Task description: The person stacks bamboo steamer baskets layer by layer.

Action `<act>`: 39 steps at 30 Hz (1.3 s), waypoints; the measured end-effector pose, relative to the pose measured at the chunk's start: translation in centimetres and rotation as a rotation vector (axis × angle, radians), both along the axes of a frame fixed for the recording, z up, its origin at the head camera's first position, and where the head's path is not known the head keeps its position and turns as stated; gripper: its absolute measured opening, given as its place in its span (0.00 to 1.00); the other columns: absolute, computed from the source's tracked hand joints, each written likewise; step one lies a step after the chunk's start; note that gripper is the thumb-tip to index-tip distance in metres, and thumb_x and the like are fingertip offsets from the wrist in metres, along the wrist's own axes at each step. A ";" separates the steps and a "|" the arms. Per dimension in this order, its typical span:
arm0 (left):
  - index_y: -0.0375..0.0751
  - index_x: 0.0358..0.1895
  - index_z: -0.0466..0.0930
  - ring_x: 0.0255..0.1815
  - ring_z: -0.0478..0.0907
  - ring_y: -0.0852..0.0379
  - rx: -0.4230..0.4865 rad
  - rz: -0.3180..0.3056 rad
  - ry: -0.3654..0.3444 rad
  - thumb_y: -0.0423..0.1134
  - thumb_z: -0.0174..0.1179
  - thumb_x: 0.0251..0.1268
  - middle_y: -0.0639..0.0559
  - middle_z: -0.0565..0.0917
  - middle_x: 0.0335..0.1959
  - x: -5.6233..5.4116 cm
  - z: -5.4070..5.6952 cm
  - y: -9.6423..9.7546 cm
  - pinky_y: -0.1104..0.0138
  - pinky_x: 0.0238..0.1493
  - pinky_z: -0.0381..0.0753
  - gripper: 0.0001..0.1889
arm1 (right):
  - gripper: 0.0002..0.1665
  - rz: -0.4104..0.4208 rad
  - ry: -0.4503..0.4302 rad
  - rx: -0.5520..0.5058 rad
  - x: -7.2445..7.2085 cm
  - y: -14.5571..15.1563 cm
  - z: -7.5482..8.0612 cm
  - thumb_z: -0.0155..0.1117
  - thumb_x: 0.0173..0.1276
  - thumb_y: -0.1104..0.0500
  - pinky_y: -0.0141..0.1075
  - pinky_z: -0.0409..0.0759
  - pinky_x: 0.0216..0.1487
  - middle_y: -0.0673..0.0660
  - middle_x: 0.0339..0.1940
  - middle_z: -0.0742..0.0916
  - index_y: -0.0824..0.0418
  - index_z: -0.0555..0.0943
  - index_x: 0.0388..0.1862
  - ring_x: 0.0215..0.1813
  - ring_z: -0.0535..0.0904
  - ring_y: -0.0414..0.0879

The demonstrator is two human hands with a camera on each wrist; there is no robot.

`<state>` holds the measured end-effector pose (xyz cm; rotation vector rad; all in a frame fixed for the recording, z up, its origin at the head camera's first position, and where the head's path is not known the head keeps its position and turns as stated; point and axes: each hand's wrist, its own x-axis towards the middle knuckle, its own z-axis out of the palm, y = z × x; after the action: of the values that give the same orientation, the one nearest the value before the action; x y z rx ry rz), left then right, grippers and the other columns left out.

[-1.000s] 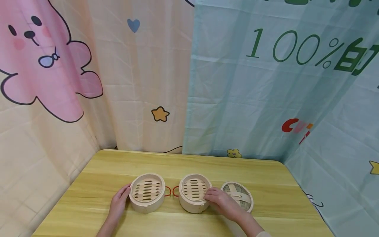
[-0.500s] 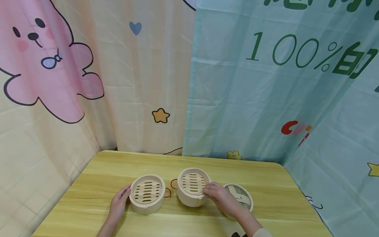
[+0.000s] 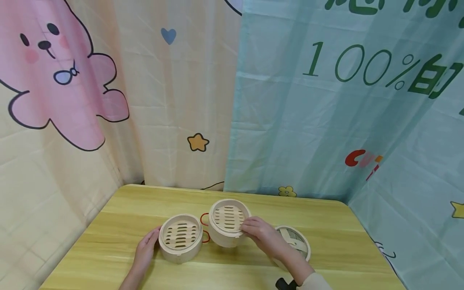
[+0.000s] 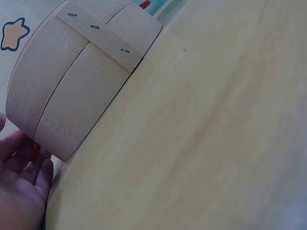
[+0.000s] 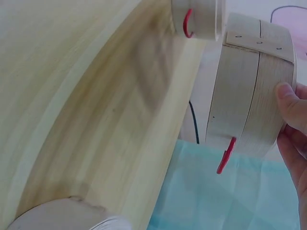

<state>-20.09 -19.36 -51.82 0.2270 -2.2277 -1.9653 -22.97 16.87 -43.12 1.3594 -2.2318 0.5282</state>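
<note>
Two bamboo steamer baskets here, slatted floors facing up, plus one lid. Left steamer basket (image 3: 180, 257) sits flat on the wood-grain desk (image 3: 203, 278); our left hand (image 3: 146, 246) is at its outer side, finger and thumb bent round the red loop (image 4: 34, 152) there. Right steamer basket (image 3: 222, 239) is up off the desk; our right hand (image 3: 264, 237) pinches it at the rim and wall, thumb outside, as the right wrist view shows. It's just beside the left one and a bit farther back, the facing red loops near each other; we can't tell if they touch. Woven lid (image 3: 298, 243) lies on the desk to the right, partly behind our right forearm. Dark object (image 3: 284, 284) by the right sleeve, can't identify. Printed curtains (image 3: 181, 88) behind the desk.
</note>
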 end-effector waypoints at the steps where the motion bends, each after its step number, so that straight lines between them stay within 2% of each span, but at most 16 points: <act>1: 0.26 0.63 0.62 0.61 0.61 0.62 -0.005 -0.006 0.016 0.50 0.36 0.74 0.36 0.64 0.64 0.0 0.0 0.0 0.75 0.61 0.59 0.29 | 0.13 0.007 0.009 -0.001 -0.1 -0.3 0.1 0.67 0.54 0.68 0.33 0.77 0.49 0.52 0.41 0.84 0.61 0.83 0.40 0.47 0.77 0.46; 5: 0.18 0.59 0.62 0.48 0.67 0.77 0.024 -0.025 0.123 0.44 0.28 0.77 0.27 0.65 0.60 -0.1 -0.2 0.0 0.84 0.50 0.64 0.28 | 0.12 0.026 0.027 0.003 -0.3 -1.3 0.4 0.68 0.54 0.68 0.32 0.77 0.49 0.53 0.40 0.84 0.61 0.83 0.39 0.47 0.77 0.46; 7: 0.15 0.57 0.61 0.44 0.68 0.80 0.038 -0.038 0.176 0.42 0.24 0.77 0.23 0.64 0.58 -0.1 -0.3 0.1 0.84 0.47 0.67 0.28 | 0.12 0.033 0.032 0.012 -0.4 -1.8 0.6 0.67 0.55 0.68 0.31 0.76 0.49 0.52 0.40 0.84 0.61 0.83 0.39 0.47 0.77 0.46; 9: 0.14 0.57 0.61 0.44 0.68 0.80 0.040 -0.043 0.196 0.41 0.22 0.77 0.22 0.64 0.57 -0.2 -0.2 0.1 0.84 0.47 0.67 0.29 | 0.12 0.032 0.037 0.022 -0.6 -2.4 0.8 0.67 0.55 0.68 0.30 0.75 0.50 0.52 0.40 0.84 0.60 0.83 0.40 0.47 0.77 0.45; 14: 0.15 0.58 0.60 0.44 0.67 0.80 0.026 -0.052 0.174 0.43 0.20 0.76 0.24 0.64 0.58 -0.2 0.0 0.0 0.85 0.47 0.67 0.30 | 0.11 0.048 0.057 0.028 -0.8 -3.8 1.1 0.66 0.56 0.68 0.30 0.74 0.51 0.52 0.40 0.84 0.61 0.83 0.40 0.47 0.77 0.45; 22: 0.14 0.58 0.60 0.44 0.68 0.79 0.026 -0.068 0.179 0.42 0.18 0.76 0.22 0.63 0.58 -0.1 -0.1 0.0 0.84 0.47 0.67 0.31 | 0.10 0.083 0.065 0.056 -0.9 -5.8 1.2 0.65 0.58 0.67 0.28 0.72 0.54 0.52 0.41 0.83 0.60 0.82 0.40 0.48 0.76 0.45; 30: 0.16 0.59 0.59 0.45 0.67 0.80 0.038 -0.071 0.138 0.41 0.18 0.76 0.25 0.63 0.60 -0.2 0.0 -0.1 0.84 0.49 0.66 0.30 | 0.09 0.114 0.085 0.057 -1.2 -7.8 0.9 0.65 0.59 0.67 0.27 0.71 0.55 0.51 0.40 0.83 0.60 0.82 0.39 0.48 0.76 0.44; 39: 0.12 0.58 0.59 0.44 0.68 0.80 0.032 -0.071 0.190 0.40 0.19 0.76 0.21 0.62 0.58 0.0 -0.3 -0.1 0.84 0.47 0.67 0.30 | 0.08 0.121 0.084 0.065 -1.2 -9.5 0.7 0.65 0.59 0.66 0.25 0.69 0.55 0.50 0.40 0.83 0.59 0.82 0.39 0.48 0.76 0.43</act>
<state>-20.12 -19.51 -52.10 -0.0351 -2.1129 -1.9681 -24.17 7.40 -42.43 1.5282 -2.1260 0.4344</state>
